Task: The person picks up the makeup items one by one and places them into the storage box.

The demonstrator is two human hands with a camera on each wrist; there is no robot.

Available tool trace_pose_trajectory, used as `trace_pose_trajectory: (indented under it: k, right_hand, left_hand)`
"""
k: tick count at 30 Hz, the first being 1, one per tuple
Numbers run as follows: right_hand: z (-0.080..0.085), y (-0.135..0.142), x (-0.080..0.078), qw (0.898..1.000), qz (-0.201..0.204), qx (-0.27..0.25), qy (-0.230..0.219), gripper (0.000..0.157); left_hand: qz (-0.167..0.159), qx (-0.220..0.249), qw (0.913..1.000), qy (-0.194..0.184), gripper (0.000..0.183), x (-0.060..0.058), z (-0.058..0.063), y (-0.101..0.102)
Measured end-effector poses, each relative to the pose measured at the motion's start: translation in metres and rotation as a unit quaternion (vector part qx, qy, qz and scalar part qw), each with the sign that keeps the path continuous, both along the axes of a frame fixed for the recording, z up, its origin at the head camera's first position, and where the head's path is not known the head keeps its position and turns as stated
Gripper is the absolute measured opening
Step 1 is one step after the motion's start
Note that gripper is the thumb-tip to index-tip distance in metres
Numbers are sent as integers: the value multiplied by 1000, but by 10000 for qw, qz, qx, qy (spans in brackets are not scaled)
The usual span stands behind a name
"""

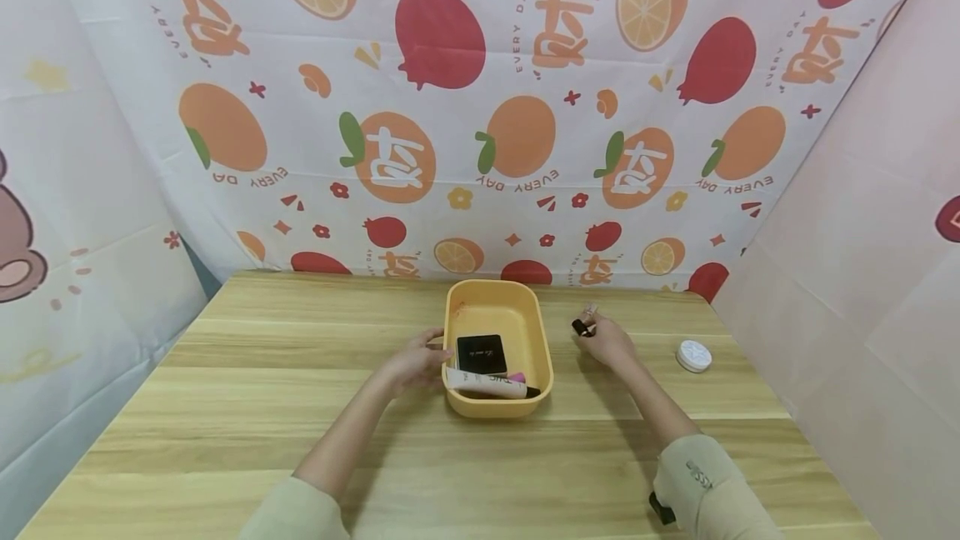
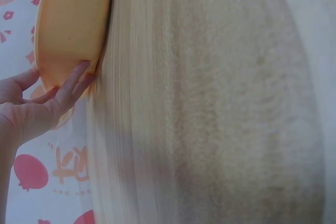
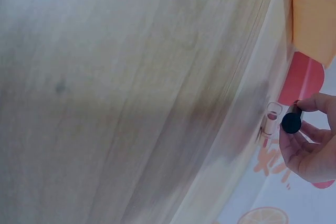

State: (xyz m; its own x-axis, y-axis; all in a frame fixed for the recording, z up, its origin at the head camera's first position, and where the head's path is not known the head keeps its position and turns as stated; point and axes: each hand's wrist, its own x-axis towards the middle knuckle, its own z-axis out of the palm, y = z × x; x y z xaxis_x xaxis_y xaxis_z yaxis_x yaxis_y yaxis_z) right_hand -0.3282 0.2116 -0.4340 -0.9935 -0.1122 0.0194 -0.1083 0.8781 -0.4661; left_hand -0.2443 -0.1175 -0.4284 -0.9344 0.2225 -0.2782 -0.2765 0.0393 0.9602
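A yellow bin [image 1: 504,411] stands on the wooden table. My left hand [image 1: 418,361] holds its left side, thumb at the rim and fingertips [image 2: 79,72] against the outer wall. Inside lie a black square case [image 1: 482,353] with light script, a white tube [image 1: 487,384] with a black cap, and a pink item [image 1: 517,377] partly hidden beneath. To the bin's right, my right hand [image 1: 609,343] pinches a small black cylinder [image 3: 291,123] between thumb and fingers. Just beyond that hand is a small clear, pinkish item [image 3: 270,120]; its kind is unclear.
A round white tin [image 1: 693,356] with a star pattern sits on the table at the right. Behind the table [image 1: 300,373] hangs a fruit-printed curtain [image 1: 450,215], with further pale curtains at both sides.
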Motion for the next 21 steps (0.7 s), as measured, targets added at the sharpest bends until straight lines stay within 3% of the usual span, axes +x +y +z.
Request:
trace_pose_trajectory:
  k: [21]
  right_hand:
    - [13, -18, 8, 9996, 184, -195, 120, 36]
  left_hand:
    - [12, 2, 10000, 19, 60, 1, -3, 1]
